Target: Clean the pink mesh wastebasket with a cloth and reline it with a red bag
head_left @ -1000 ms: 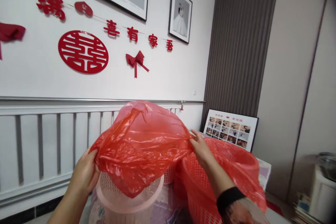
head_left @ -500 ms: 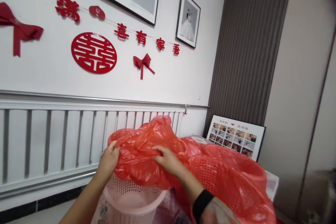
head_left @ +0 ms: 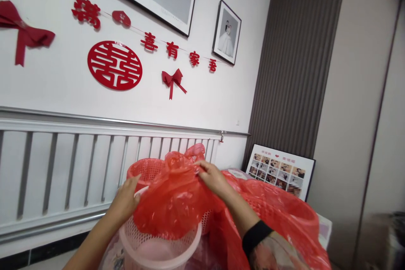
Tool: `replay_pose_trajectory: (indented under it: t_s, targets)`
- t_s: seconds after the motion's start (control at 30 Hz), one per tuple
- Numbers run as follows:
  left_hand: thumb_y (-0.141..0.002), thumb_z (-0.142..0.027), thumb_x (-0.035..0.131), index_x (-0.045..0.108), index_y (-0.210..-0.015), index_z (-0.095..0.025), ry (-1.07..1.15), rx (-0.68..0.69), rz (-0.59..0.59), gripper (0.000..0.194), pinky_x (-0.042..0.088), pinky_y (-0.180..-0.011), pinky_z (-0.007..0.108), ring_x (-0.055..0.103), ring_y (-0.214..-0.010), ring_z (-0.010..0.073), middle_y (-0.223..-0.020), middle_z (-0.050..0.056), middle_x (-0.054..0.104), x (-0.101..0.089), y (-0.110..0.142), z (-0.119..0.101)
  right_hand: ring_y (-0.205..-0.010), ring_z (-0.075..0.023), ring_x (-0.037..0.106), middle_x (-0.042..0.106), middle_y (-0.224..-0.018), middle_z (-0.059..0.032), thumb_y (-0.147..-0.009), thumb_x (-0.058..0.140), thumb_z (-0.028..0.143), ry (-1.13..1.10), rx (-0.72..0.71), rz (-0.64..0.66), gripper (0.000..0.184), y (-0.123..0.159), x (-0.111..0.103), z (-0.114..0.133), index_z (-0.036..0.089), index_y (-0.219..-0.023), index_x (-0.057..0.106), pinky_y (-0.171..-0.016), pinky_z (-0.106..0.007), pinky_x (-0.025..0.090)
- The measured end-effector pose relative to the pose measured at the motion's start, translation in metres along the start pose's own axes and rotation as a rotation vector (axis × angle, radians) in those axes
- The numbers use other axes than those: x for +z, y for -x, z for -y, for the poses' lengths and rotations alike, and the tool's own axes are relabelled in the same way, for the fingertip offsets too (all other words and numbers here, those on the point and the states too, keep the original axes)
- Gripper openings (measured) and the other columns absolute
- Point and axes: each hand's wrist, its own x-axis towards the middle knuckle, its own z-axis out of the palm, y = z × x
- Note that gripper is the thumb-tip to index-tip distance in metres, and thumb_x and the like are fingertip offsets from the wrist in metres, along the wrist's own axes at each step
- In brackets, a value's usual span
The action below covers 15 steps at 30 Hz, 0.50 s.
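Observation:
A thin red plastic bag (head_left: pixel 174 202) is bunched up and draped over the mouth of a pale pink plastic basket (head_left: pixel 161 259), whose walls are perforated. My right hand (head_left: pixel 212 178) grips the bag's upper right part, fingers closed on the film. At the bag's left edge, beside the pale rim, my left hand (head_left: pixel 125 198) is closed; its fingertips are partly blurred and appear to pinch the film. Behind the bag stands a red perforated basket (head_left: pixel 145 168). Another, larger red basket (head_left: pixel 284 215) to the right is covered by red plastic film.
A white radiator (head_left: pixel 69 168) with a pipe runs along the wall at left. In the back right corner leans a framed photo board (head_left: pixel 281 168). Red paper decorations and framed pictures hang on the wall above. The baskets stand on a covered surface.
The bag's front has dropped into the pale basket's mouth, and the red basket behind shows more. My right hand has moved up; my left hand has shifted slightly down and left.

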Motion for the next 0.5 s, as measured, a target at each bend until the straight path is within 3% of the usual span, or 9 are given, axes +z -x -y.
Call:
replay_pose_trajectory:
  t_s: [0.07, 0.1, 0.17, 0.23, 0.27, 0.33, 0.4, 0.47, 0.5]
  targets:
    - [-0.084, -0.020, 0.047, 0.030, -0.155, -0.014, -0.012, 0.058, -0.005, 0.073, 0.028, -0.124, 0.049, 0.031, -0.152, 0.0282, -0.163, 0.018, 0.035, -0.009, 0.006, -0.013, -0.084, -0.0190, 0.066, 0.073, -0.088, -0.0009, -0.080, 0.056, 0.013, 0.037, -0.041, 0.081, 0.019, 0.013, 0.028, 0.010, 0.021, -0.089, 0.070, -0.083, -0.031, 0.049]
    - [-0.084, -0.023, 0.051, 0.029, -0.156, -0.023, -0.017, 0.102, 0.021, 0.075, 0.025, -0.125, 0.048, 0.026, -0.155, 0.0261, -0.167, 0.011, 0.031, -0.013, 0.012, -0.022, -0.086, -0.0194, 0.067, 0.075, -0.090, -0.0014, -0.080, 0.056, 0.011, 0.051, -0.056, 0.110, 0.021, 0.020, 0.043, 0.014, 0.021, -0.091, 0.071, -0.085, -0.031, 0.049]
    - [-0.077, -0.025, 0.063, 0.029, -0.156, -0.033, -0.091, 0.238, 0.212, 0.087, 0.019, -0.127, 0.052, 0.017, -0.158, 0.0289, -0.171, 0.003, 0.024, -0.015, 0.023, -0.039, -0.093, -0.0202, 0.069, 0.077, -0.098, -0.0032, -0.081, 0.055, 0.008, 0.065, -0.085, 0.156, 0.028, 0.033, 0.069, 0.019, 0.022, -0.097, 0.073, -0.090, -0.032, 0.049]
    - [-0.071, -0.022, 0.067, 0.036, -0.153, -0.032, -0.179, 0.243, 0.369, 0.088, 0.022, -0.125, 0.055, 0.026, -0.154, 0.0325, -0.166, 0.005, 0.036, -0.012, 0.033, -0.050, -0.097, -0.0197, 0.070, 0.078, -0.104, -0.0035, -0.080, 0.054, 0.005, 0.082, -0.113, 0.232, 0.034, 0.045, 0.088, 0.022, 0.022, -0.102, 0.074, -0.091, -0.030, 0.049]
    - [-0.072, -0.018, 0.063, 0.048, -0.145, -0.029, -0.222, 0.237, 0.415, 0.075, 0.030, -0.121, 0.053, 0.041, -0.147, 0.0315, -0.157, 0.007, 0.051, -0.010, 0.037, -0.052, -0.097, -0.0193, 0.070, 0.078, -0.104, -0.0031, -0.081, 0.056, 0.006, 0.103, -0.117, 0.295, 0.034, 0.050, 0.093, 0.023, 0.023, -0.104, 0.074, -0.090, -0.028, 0.049]
    - [-0.074, -0.010, 0.052, 0.068, -0.117, -0.025, -0.283, 0.221, 0.461, 0.048, 0.044, -0.107, 0.045, 0.065, -0.120, 0.0269, -0.126, 0.007, 0.074, -0.009, 0.040, -0.049, -0.094, -0.0200, 0.071, 0.079, -0.105, -0.0031, -0.082, 0.064, 0.013, 0.168, -0.090, 0.446, 0.031, 0.059, 0.094, 0.021, 0.024, -0.110, 0.075, -0.087, -0.027, 0.051]
    - [-0.078, -0.008, 0.046, 0.071, -0.092, -0.023, -0.312, 0.217, 0.471, 0.032, 0.050, -0.090, 0.039, 0.071, -0.097, 0.0246, -0.101, 0.006, 0.079, -0.012, 0.042, -0.041, -0.098, -0.0237, 0.071, 0.078, -0.112, -0.0056, -0.081, 0.075, 0.031, 0.224, -0.039, 0.608, 0.041, 0.065, 0.085, 0.018, 0.025, -0.121, 0.072, -0.087, -0.030, 0.052]
    - [-0.084, -0.010, 0.041, 0.070, -0.087, -0.021, -0.370, 0.229, 0.445, 0.031, 0.050, -0.084, 0.042, 0.070, -0.093, 0.0276, -0.098, 0.009, 0.077, -0.016, 0.047, -0.032, -0.105, -0.0266, 0.070, 0.076, -0.121, -0.0072, -0.079, 0.079, 0.044, 0.209, 0.005, 0.718, 0.054, 0.065, 0.071, 0.011, 0.026, -0.129, 0.069, -0.090, -0.032, 0.053]
    - [-0.086, -0.011, 0.040, 0.070, -0.088, -0.021, -0.415, 0.258, 0.429, 0.032, 0.050, -0.084, 0.044, 0.069, -0.093, 0.0292, -0.099, 0.010, 0.076, -0.017, 0.052, -0.027, -0.104, -0.0257, 0.071, 0.076, -0.119, -0.0063, -0.081, 0.077, 0.045, 0.192, 0.030, 0.712, 0.051, 0.063, 0.064, 0.006, 0.026, -0.128, 0.070, -0.090, -0.031, 0.053]
